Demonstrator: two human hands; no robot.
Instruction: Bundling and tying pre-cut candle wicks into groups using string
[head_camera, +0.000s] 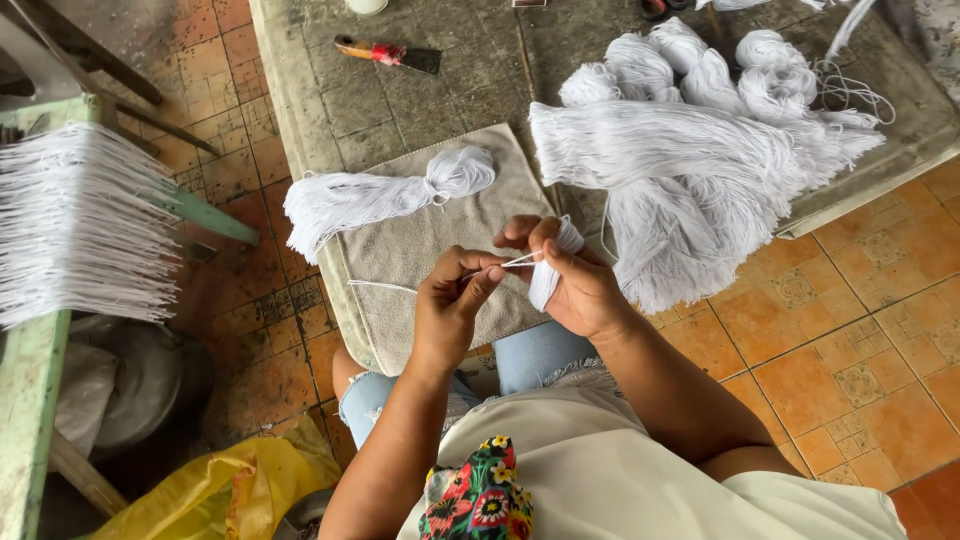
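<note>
Both arms are bent and the hands meet close together over the near edge of a grey cloth (400, 250). The left hand (452, 300) curls its fingers and pinches a thin white string (505, 264). The right hand (570, 280) wraps its fingers around a small white yarn bundle (547, 278) and presses it with the thumb. A tied yarn bunch (380, 195) lies on the cloth, farther away. A big yarn pile (700, 150) sits to the right.
</note>
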